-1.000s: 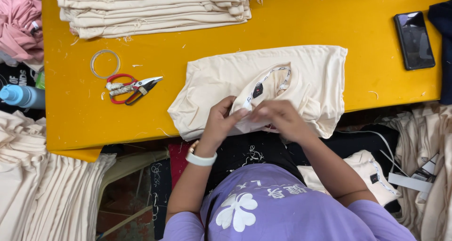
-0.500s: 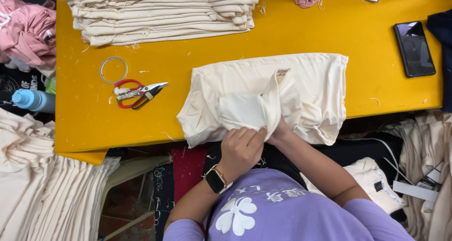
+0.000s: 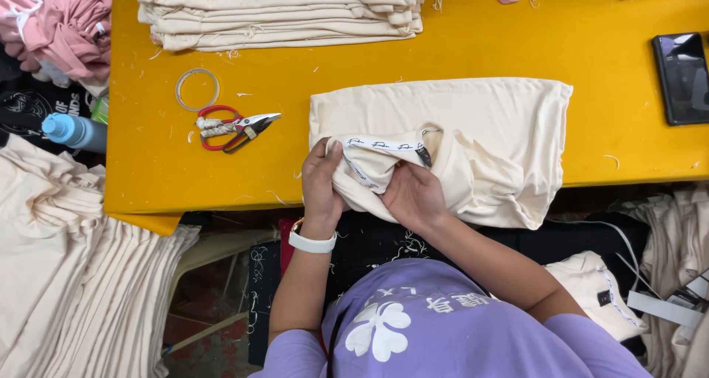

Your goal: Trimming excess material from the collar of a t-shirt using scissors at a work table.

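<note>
Since half a second back, both hands have dug into the cream garment (image 3: 473,138) at the yellow table's (image 3: 221,179) 6 o'clock edge: left hand (image 3: 321,186) and right hand (image 3: 413,193) now pinch its printed-tape neckline (image 3: 380,145) open; scissors (image 3: 233,125) idle at 9 o'clock

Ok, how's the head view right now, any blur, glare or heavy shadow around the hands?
Head view: sharp and evenly lit; the left hand and right hand on the cream garment show no blur, only soft shadows under the folds; slight reflection on the dark phone.
</note>
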